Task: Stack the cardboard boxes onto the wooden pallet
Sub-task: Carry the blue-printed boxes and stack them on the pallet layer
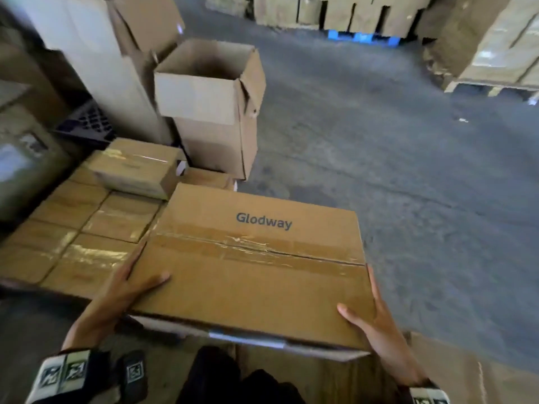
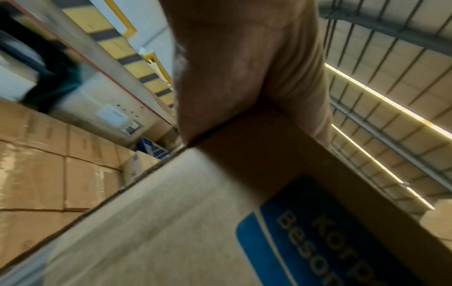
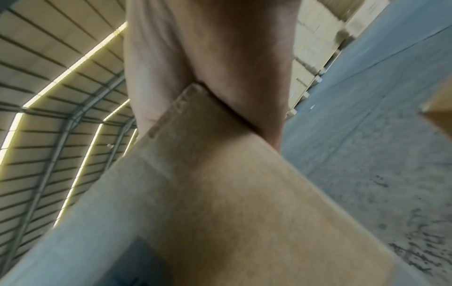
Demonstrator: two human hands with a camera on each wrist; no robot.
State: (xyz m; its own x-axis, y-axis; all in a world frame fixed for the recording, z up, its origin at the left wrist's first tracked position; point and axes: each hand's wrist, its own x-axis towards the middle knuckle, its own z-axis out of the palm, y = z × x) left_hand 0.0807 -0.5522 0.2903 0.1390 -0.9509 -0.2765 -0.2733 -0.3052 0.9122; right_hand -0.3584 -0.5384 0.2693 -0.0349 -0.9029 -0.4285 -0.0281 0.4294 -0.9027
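Head view: Glodway box [image 1: 253, 266] flat, long axis left-right, btwn both hands.

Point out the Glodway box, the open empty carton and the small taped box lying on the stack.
Glodway box [image 1: 256, 275]: head view, on its taped top face.
Open empty carton [image 1: 195, 96]: head view, on its front wall.
Small taped box [image 1: 137, 163]: head view, on its top face.

Grey concrete floor [image 1: 393, 170], stained and cracked; same floor [image 3: 367, 154] in right wrist view. Blue plastic pallet [image 1: 363, 36] at far end, dark plastic crate [image 1: 90, 123] at left. Overhead: ribbed metal roof [image 2: 391, 77] with bright light strips; yellow-and-black striped column [image 2: 137, 62]
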